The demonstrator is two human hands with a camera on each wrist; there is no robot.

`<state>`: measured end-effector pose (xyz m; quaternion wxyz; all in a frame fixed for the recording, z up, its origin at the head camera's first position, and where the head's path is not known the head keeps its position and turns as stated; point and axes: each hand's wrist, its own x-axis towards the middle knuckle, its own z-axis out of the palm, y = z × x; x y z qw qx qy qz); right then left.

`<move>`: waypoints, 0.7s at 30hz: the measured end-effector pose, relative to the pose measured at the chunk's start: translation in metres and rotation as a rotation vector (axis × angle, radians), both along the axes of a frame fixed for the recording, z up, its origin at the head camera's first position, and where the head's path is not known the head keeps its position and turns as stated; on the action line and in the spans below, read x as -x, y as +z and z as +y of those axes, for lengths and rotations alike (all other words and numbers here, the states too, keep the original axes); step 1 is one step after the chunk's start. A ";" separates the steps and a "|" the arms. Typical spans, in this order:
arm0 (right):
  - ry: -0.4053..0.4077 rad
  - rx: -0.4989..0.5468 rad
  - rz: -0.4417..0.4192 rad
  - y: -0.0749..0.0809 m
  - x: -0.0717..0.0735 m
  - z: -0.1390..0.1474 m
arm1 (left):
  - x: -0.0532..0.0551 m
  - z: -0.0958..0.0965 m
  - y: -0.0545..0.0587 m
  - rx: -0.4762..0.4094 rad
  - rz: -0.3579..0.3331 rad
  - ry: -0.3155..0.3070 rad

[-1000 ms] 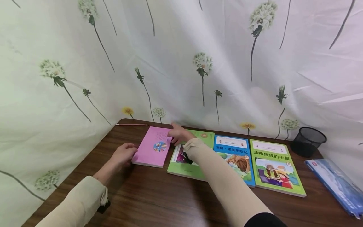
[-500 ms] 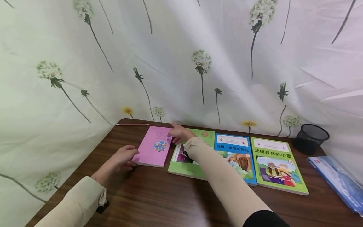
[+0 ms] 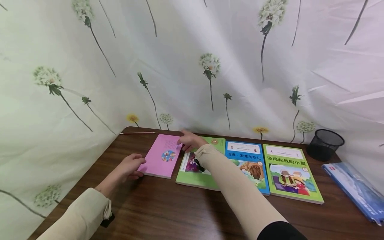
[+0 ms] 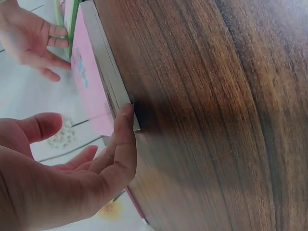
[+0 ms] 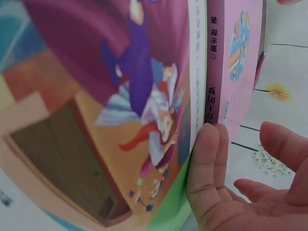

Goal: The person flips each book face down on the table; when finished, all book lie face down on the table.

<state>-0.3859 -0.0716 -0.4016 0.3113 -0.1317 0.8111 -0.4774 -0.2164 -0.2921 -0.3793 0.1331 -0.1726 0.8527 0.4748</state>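
A pink book (image 3: 162,161) with a round picture lies flat on the brown table, between both hands. The left hand (image 3: 130,166) is at its lower left corner; in the left wrist view a fingertip touches the page edges, while the thumb stays raised. On the other side, the right hand (image 3: 193,140) has its fingers relaxed against the spine, seen in the right wrist view where the book's spine (image 5: 216,53) carries black characters. That hand reaches over a green book (image 3: 198,176), partly hidden under the forearm. A narrow gap separates the pink and green books.
Further right lie a blue book (image 3: 250,166) and another green book (image 3: 292,175) in a row. A black mesh pen holder (image 3: 325,145) and a blue-and-white packet (image 3: 355,190) are at the right. Near the back left edge lies a pencil (image 3: 137,133). A flowered curtain (image 3: 180,83) hangs behind.
The head view has shifted slightly. Both hands and the books keep practically the same places relative to one another.
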 end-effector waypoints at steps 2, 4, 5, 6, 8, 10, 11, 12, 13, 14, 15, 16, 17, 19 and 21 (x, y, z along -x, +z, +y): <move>0.007 0.000 0.001 0.000 -0.001 0.001 | -0.001 0.000 0.000 0.002 0.003 -0.004; 0.011 0.005 -0.002 0.000 -0.001 0.002 | -0.002 0.001 -0.001 -0.006 0.008 -0.005; 0.013 0.002 -0.002 0.000 -0.001 0.003 | -0.002 0.001 -0.002 -0.011 0.011 -0.008; 0.015 0.000 0.000 0.000 -0.001 0.003 | -0.003 0.001 -0.002 -0.017 0.013 -0.011; 0.019 -0.004 0.000 0.000 0.000 0.004 | -0.003 0.001 -0.003 -0.030 0.016 -0.013; 0.030 -0.011 0.000 0.001 0.000 0.004 | -0.003 0.000 -0.003 -0.038 0.015 -0.012; 0.037 -0.016 0.000 0.002 0.000 0.005 | -0.003 0.000 -0.003 -0.038 0.017 -0.013; 0.044 -0.016 0.000 0.002 0.001 0.005 | -0.003 0.000 -0.003 -0.036 0.018 -0.015; 0.049 -0.017 -0.005 0.004 0.001 0.006 | -0.003 0.000 -0.003 -0.034 0.019 -0.021; 0.055 -0.019 -0.009 0.006 0.001 0.008 | -0.003 0.000 -0.003 -0.026 0.019 -0.028; 0.064 -0.020 -0.016 0.008 0.002 0.010 | -0.003 -0.001 -0.002 -0.014 0.021 -0.040; 0.076 -0.018 -0.014 0.011 0.003 0.013 | -0.003 -0.001 -0.002 0.005 0.024 -0.056; 0.088 -0.013 -0.009 0.015 0.004 0.016 | -0.003 -0.002 -0.001 0.039 0.032 -0.080; 0.107 -0.010 0.002 0.022 0.008 0.027 | -0.004 -0.002 0.002 0.116 0.045 -0.131; 0.121 -0.020 0.024 0.029 0.013 0.042 | -0.004 -0.001 0.004 0.194 0.065 -0.172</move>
